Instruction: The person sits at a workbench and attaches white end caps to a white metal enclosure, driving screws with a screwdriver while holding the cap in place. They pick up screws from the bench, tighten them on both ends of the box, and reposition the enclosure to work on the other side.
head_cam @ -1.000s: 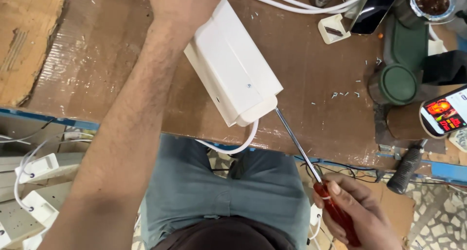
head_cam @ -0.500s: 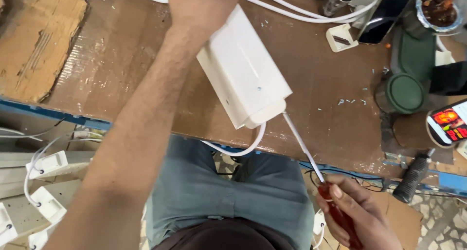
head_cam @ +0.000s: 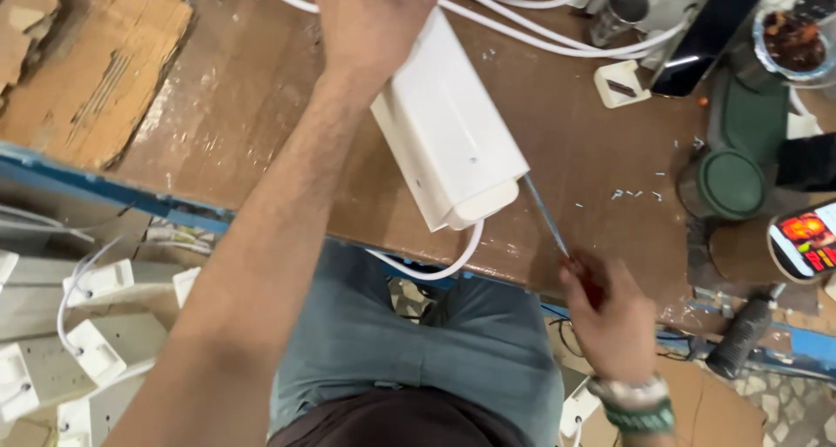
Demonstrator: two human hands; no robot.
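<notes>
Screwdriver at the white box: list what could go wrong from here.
1. The screwdriver meets the white box at a slant, so its tip could slip out and gouge the plastic.
2. The left hand holds only the box's far end, so a push from the right hand could make it pivot.
3. The white cable hangs over the table edge and could snag.

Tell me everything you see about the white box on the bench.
The white box is a long, rectangular housing that looks like smooth plastic, with rounded edges and a lidded near end. It lies slanted on the brown workbench, its near end by the bench edge. The left hand grips its far end. A white cable loops out from under the near end. The metal shaft of a screwdriver, held in the right hand, meets its near right corner.
</notes>
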